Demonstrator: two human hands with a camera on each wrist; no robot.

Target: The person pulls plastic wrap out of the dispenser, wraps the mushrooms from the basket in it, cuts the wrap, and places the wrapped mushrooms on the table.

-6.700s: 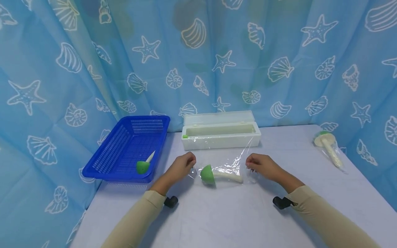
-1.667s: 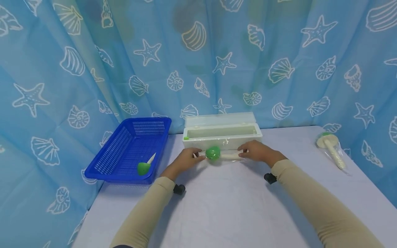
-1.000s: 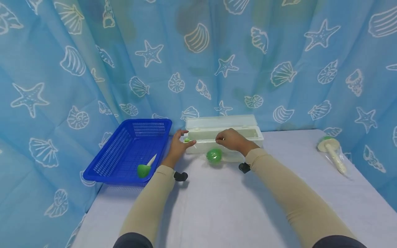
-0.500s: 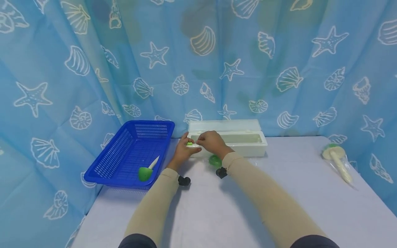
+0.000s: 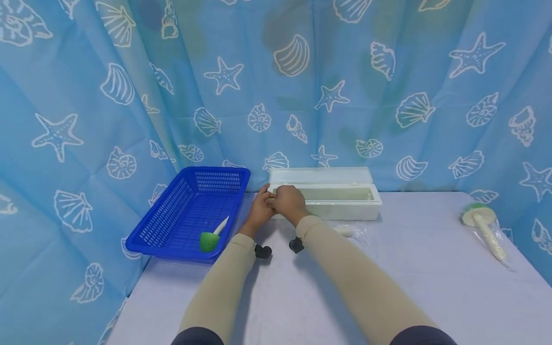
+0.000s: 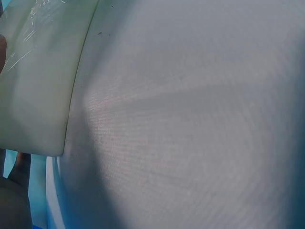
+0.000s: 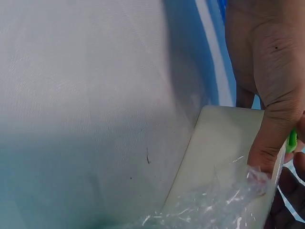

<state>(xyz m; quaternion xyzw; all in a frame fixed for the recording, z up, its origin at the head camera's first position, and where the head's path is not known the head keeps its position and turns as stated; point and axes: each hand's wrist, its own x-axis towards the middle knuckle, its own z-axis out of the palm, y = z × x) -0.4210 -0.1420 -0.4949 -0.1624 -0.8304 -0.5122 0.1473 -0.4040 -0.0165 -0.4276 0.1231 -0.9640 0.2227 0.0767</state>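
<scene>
A blue shell-print curtain (image 5: 267, 91) encloses a white table (image 5: 431, 278), hiding what room this is.

Head view: from above, facing forward and down, tablecloth (image 5: 293, 306) to seashell-print curtain (image 5: 237, 129). Wrist views: close, turned sideways, sharing end of white cling-film dispenser (image 5: 345, 211).

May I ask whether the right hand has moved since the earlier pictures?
Yes: the right hand has moved left along the white box, from near its right end to its left.
</scene>
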